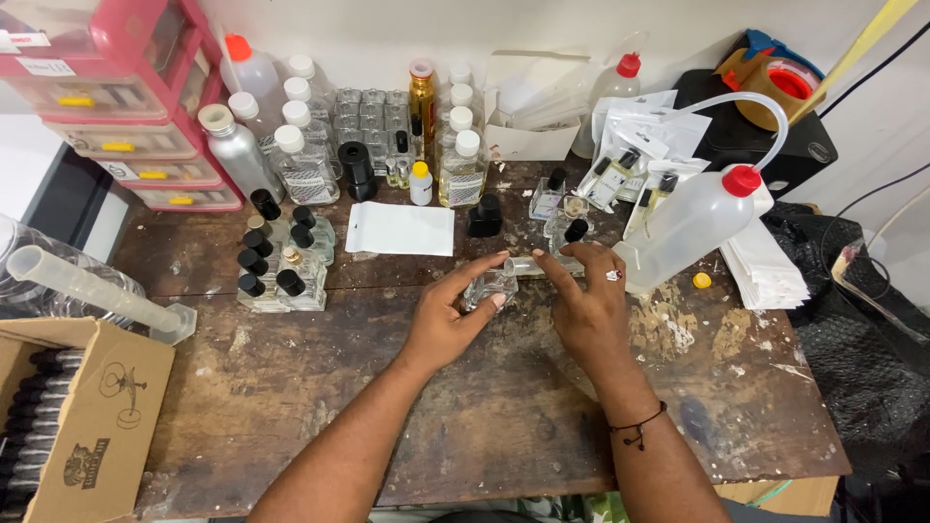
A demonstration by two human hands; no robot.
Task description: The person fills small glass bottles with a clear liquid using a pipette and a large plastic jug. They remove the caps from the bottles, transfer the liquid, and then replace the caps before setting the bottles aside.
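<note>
Your two forearms come in from six o'clock and meet over the middle of the worn, paint-flecked wooden surface (291, 407). Your left hand (448, 315) curls around a small clear glass bottle (487, 287), thumb and fingers closed on its sides, holding it just above or on the wood; which one cannot be told. Your right hand (588, 300), with a ring on one finger and a dark cord at the wrist, pinches a slim clear tube (531, 265) between thumb and forefinger, lying roughly level, its end just over the bottle's top at twelve o'clock of the bottle.

At eight o'clock sits an open cardboard box (92, 426) with rows of dark caps along its edge, and just beyond it a plastic measuring cylinder (97, 289) lies on its side. At ten o'clock of your hands stands a cluster of small black-capped bottles (281, 257). A flat white pouch (400, 230) lies at eleven o'clock. At two o'clock leans a squeeze wash bottle (683, 232) with a red cap and a curved spout; a small yellow cap (701, 281) rests beside it, and a stack of white sheets (770, 271) at three o'clock.

Farther back, along the wall at twelve o'clock, stand white-capped bottles (461, 165), a tall amber bottle (422, 107) and a tray of empty glass vials. Pink plastic drawers (126, 107) fill the ten o'clock corner, tape rolls (775, 82) the one o'clock corner.
</note>
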